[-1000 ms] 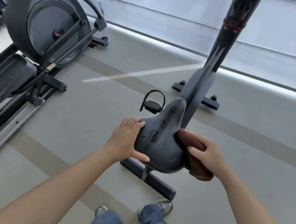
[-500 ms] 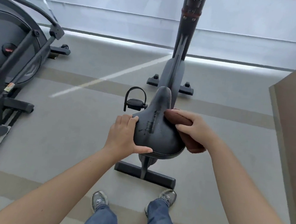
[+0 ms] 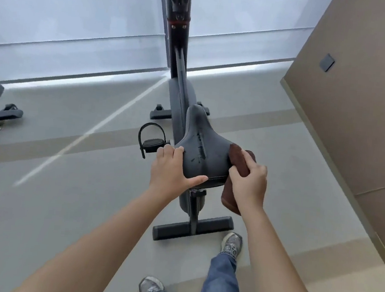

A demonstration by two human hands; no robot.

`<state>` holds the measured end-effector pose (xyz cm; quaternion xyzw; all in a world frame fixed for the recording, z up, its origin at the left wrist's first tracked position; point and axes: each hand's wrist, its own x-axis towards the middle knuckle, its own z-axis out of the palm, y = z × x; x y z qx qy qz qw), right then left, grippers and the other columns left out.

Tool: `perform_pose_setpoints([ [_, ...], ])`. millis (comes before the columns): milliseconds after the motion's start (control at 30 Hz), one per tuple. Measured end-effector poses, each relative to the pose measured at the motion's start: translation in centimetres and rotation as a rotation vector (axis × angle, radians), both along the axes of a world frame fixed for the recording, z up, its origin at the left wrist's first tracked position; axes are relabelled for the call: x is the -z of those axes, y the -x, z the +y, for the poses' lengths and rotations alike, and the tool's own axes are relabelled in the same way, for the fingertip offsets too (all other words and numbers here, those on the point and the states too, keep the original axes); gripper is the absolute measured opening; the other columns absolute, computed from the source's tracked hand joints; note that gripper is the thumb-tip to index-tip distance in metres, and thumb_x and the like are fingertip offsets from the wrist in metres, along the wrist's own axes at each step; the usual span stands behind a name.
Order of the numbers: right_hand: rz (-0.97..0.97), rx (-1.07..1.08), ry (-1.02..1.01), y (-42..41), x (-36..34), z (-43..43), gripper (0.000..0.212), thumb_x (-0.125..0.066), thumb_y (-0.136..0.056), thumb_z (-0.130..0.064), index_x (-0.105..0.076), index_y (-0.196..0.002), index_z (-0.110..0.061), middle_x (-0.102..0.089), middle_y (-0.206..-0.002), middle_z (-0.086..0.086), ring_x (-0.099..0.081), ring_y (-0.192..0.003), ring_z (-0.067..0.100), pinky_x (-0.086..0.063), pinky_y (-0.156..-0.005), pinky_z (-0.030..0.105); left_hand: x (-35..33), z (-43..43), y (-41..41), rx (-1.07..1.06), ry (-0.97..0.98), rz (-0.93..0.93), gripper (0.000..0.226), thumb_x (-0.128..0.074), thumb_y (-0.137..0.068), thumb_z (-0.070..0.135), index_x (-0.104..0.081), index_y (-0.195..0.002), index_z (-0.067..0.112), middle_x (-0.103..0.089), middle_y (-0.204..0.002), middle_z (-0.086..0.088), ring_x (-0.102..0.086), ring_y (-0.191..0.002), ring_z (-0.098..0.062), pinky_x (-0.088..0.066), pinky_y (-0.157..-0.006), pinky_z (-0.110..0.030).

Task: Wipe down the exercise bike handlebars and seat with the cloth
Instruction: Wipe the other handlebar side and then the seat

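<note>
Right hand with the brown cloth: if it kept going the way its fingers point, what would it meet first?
The right hand points up and slightly left, pressing the brown folded cloth against the right flank of the dark grey padded bike seat. Going straight on, it would likely slide along that flank first; depth is unclear.

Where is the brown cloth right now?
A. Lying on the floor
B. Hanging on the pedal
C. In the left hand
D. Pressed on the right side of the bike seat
D. The right hand holds the brown cloth against the right edge of the seat.
</note>
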<state>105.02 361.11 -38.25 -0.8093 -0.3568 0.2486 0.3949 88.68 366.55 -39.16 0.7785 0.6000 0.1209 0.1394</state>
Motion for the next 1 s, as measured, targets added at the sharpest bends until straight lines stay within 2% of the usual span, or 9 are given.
perform_pose_setpoints([
  [100, 0.039, 0.011, 0.030, 1.3, -0.6, -1.3, 0.050, -0.061, -0.081, -0.018, -0.050, -0.129, -0.030, -0.041, -0.102, 0.004, -0.047, -0.080, 0.015, -0.032, -0.080, 0.016, -0.1, 0.4, 0.3, 0.047, 0.021, 0.026, 0.089, -0.059, -0.060, 0.074, -0.041, -0.122, 0.012, -0.044, -0.114, -0.007, -0.034, -0.106, -0.024, -0.040, -0.084, -0.035],
  [233, 0.034, -0.105, 0.051, 0.1, -2.3, -1.5, 0.048, -0.062, -0.079, -0.019, -0.055, -0.124, -0.032, -0.054, -0.111, 0.008, -0.052, -0.094, 0.017, -0.039, -0.087, 0.024, -0.4, 1.3, 1.0, 0.122, 0.068, 0.016, 0.087, -0.061, -0.060, 0.072, -0.042, -0.121, 0.013, -0.043, -0.114, -0.007, -0.032, -0.109, -0.024, -0.039, -0.084, -0.035],
  [400, -0.136, -0.228, -0.070, 0.4, -3.8, 4.4, 0.050, -0.063, -0.081, -0.027, -0.048, -0.127, -0.040, -0.041, -0.102, -0.001, -0.046, -0.080, 0.003, -0.032, -0.079, 0.010, -0.4, 2.7, 2.7, 0.220, 0.116, -0.049, 0.088, -0.067, -0.059, 0.067, -0.043, -0.126, 0.016, -0.041, -0.111, -0.001, -0.030, -0.109, -0.018, -0.036, -0.083, -0.029],
  [467, -0.212, -0.359, -0.063, 1.5, -3.6, 8.3, 0.050, -0.062, -0.083, -0.030, -0.047, -0.130, -0.036, -0.041, -0.109, 0.003, -0.050, -0.092, 0.015, -0.037, -0.084, 0.015, -0.3, 3.3, 3.4, 0.263, 0.142, -0.069, 0.088, -0.071, -0.058, 0.063, -0.043, -0.128, 0.017, -0.040, -0.108, 0.001, -0.029, -0.106, -0.016, -0.030, -0.083, -0.024],
  [600, -0.514, -0.588, 0.205, 3.6, -2.4, 13.0, 0.050, -0.057, -0.085, -0.041, -0.043, -0.133, -0.036, -0.037, -0.127, 0.013, -0.045, -0.109, 0.034, -0.041, -0.093, 0.041, -0.4, 4.1, 4.8, 0.357, 0.160, -0.132, 0.085, -0.076, -0.059, 0.054, -0.045, -0.129, 0.017, -0.037, -0.102, 0.005, -0.029, -0.100, -0.010, -0.025, -0.082, -0.018],
  [667, -0.570, -0.606, 0.228, 3.6, -2.2, 11.9, 0.048, -0.057, -0.084, -0.041, -0.044, -0.131, -0.036, -0.040, -0.122, 0.014, -0.046, -0.104, 0.036, -0.043, -0.088, 0.041, -0.7, 4.9, 5.2, 0.414, 0.182, -0.132, 0.081, -0.078, -0.060, 0.051, -0.048, -0.126, 0.015, -0.041, -0.104, 0.001, -0.033, -0.100, -0.012, -0.031, -0.084, -0.022],
  [767, -0.561, -0.610, 0.123, 2.9, -2.2, 7.1, 0.044, -0.063, -0.080, -0.036, -0.053, -0.123, -0.034, -0.046, -0.108, 0.013, -0.051, -0.091, 0.035, -0.046, -0.075, 0.039, -1.1, 6.3, 5.4, 0.490, 0.232, -0.095, 0.079, -0.078, -0.060, 0.050, -0.049, -0.124, 0.014, -0.048, -0.115, -0.004, -0.041, -0.108, -0.020, -0.039, -0.088, -0.032],
  [867, -0.531, -0.604, 0.091, 2.2, -2.3, 4.5, 0.043, -0.070, -0.075, -0.031, -0.060, -0.118, -0.031, -0.050, -0.103, 0.014, -0.054, -0.085, 0.034, -0.047, -0.066, 0.037, -1.2, 7.4, 5.4, 0.553, 0.257, -0.088, 0.079, -0.076, -0.060, 0.054, -0.049, -0.123, 0.013, -0.048, -0.121, -0.004, -0.041, -0.112, -0.022, -0.037, -0.093, -0.034],
  [1000, -0.576, -0.540, 0.140, 2.2, -1.8, 9.3, 0.044, -0.062, -0.082, -0.036, -0.053, -0.124, -0.034, -0.046, -0.110, 0.014, -0.050, -0.093, 0.035, -0.045, -0.076, 0.040, -1.8, 9.7, 5.1, 0.509, 0.291, -0.106, 0.089, -0.060, -0.060, 0.068, -0.046, -0.128, 0.013, -0.044, -0.130, -0.004, -0.040, -0.120, -0.022, -0.034, -0.100, -0.034],
])
